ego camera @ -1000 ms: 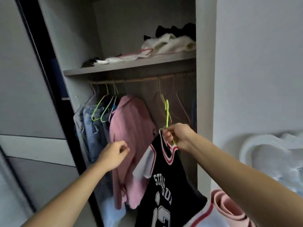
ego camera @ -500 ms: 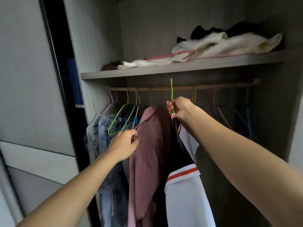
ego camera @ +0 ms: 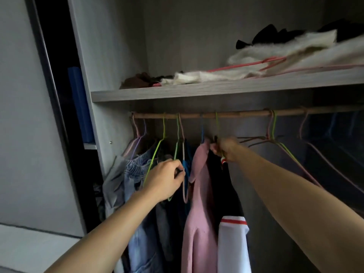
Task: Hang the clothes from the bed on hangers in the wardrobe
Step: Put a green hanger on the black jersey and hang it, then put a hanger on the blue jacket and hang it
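A black, white and red jersey (ego camera: 230,239) hangs on a green hanger (ego camera: 217,125) whose hook sits over the wooden rail (ego camera: 236,114). My right hand (ego camera: 225,147) grips that hanger at its neck, at the jersey's collar. To its left hangs a pink top (ego camera: 199,209) on a blue hanger. My left hand (ego camera: 164,180) pinches the wire of a hanger among the denim clothes (ego camera: 137,174) on the left. The bed is out of view.
Several bare hangers (ego camera: 275,138) hang on the rail's right part. The shelf (ego camera: 216,89) above carries white, black and brown clothes and pink hangers. The wardrobe's left wall (ego camera: 102,75) and a sliding door (ego camera: 25,115) stand at the left.
The green hanger's hook has come down onto the rail, and my right hand has sunk a little with it. I have moved closer to the wardrobe. My left hand stays by the left hangers.
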Demonstrator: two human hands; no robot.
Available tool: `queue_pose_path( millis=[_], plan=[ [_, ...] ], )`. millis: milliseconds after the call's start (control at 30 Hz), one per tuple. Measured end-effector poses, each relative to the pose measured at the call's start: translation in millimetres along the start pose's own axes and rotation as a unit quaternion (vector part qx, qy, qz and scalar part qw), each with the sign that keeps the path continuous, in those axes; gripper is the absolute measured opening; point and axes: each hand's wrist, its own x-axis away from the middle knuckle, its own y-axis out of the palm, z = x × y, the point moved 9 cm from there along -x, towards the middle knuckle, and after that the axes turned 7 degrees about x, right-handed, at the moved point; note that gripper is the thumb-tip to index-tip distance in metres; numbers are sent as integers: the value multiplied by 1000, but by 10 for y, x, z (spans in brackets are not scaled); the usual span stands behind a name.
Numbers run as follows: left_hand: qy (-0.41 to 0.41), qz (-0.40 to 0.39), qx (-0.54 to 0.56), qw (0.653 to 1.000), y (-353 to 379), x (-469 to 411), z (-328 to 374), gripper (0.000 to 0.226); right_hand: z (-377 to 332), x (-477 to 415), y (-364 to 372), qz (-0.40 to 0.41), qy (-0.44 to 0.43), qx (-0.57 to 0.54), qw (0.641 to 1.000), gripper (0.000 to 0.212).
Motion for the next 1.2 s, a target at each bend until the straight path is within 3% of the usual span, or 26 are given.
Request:
queue_pose_path(
  millis=[100, 167, 200, 267, 333, 400, 467, 600, 667, 833, 967, 1100, 1200],
  plan=[
    [13, 0, 22, 1000, 74, -77, -53, 10, 75, 128, 39, -7, -24, 92, 995, 26],
    [24, -2, 33, 999, 89, -164, 12, 9, -94, 179, -140, 32, -91, 230, 968, 24],
    [33, -2, 40, 999, 98, -212, 72, 9, -271, 242, -293, 83, -149, 330, 928, 24],
    [64, -1, 64, 996, 119, -295, 253, 7, -614, 492, -610, 202, -233, 495, 812, 20],
    [102, -4, 83, 991, 192, -345, 495, 7, -782, 719, -898, 260, -251, 592, 720, 23],
    [139, -11, 90, 986, 315, -363, 755, 11, -762, 773, -1170, 265, -219, 674, 654, 28],
    [180, -16, 97, 979, 461, -349, 1012, 13, -631, 762, -1446, 264, -170, 730, 608, 37],
    [246, -46, 44, 967, 793, -308, 1402, 21, -471, 768, -1728, 284, -169, 747, 576, 29],
    [255, -59, -14, 965, 942, -327, 1504, 25, -466, 785, -1788, 292, -187, 742, 573, 23],
    [236, -114, -82, 962, 1219, -450, 1522, 29, -632, 876, -1859, 293, -219, 671, 645, 25],
    [215, -117, -51, 968, 1208, -531, 1443, 27, -883, 993, -1795, 297, -240, 639, 668, 27],
    [211, -107, -8, 972, 1169, -546, 1395, 25, -749, 1058, -1820, 255, -192, 581, 748, 19],
    [210, -101, 34, 972, 1170, -546, 1424, 21, -570, 1349, -1909, 273, -185, 531, 780, 6]
  ],
)
